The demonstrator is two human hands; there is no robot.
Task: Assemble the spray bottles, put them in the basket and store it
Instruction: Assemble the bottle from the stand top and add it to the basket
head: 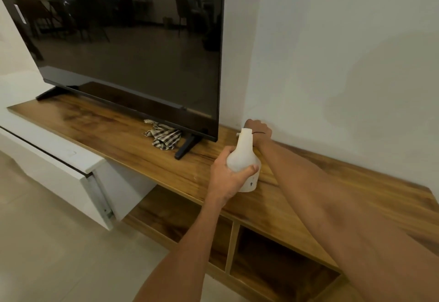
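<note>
1. The left hand (225, 175) is gripping the wide lower body of one white plastic spray bottle (244, 161), without its spray head, standing on the long wooden counter (356, 194) at frame centre, near the front edge.
2. The right hand (259, 129) is reaching behind the bottle toward the white wall (344, 52); whether it is clenched cannot be told.
3. Bare counter is stretching open to the right of the bottle.
4. One black television (133, 40) is standing at upper left, with one checked cloth (164, 136) lying beneath it.
5. One white drawer (90, 182) is hanging open at left, above the tiled floor (47, 254).
</note>
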